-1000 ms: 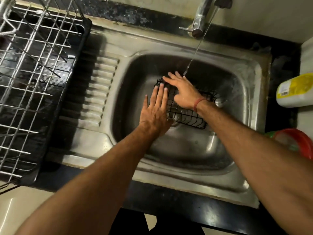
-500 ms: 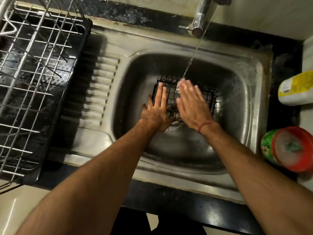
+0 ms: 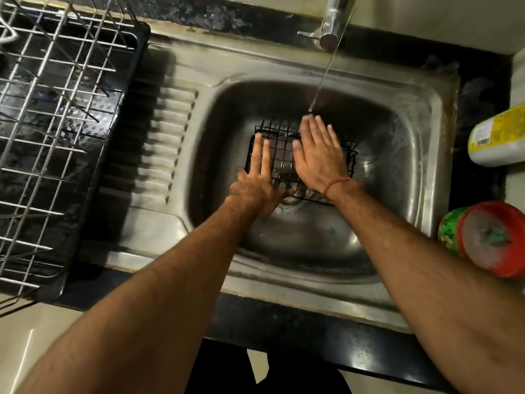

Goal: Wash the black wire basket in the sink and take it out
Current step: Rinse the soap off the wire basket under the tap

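The black wire basket [image 3: 284,157] lies at the bottom of the steel sink [image 3: 420,115], partly over the drain. My left hand [image 3: 257,177] rests flat on the basket's left edge with its fingers straight. My right hand [image 3: 319,155] lies flat across the basket's top, fingers straight and pointing away from me. Its fingertips sit under the thin water stream [image 3: 324,78] running from the tap [image 3: 331,24]. Much of the basket's right half is hidden under my right hand.
A wire dish rack [image 3: 56,109] on a black tray stands left of the sink's ribbed drainboard [image 3: 167,143]. On the right counter lie a yellow-and-white bottle [image 3: 497,137] and a green tub with a red rim [image 3: 488,240].
My right hand has slid from the basket's near edge toward its far side, fingertips still in the water. My left hand has stayed on the left edge. The basket has not visibly moved.
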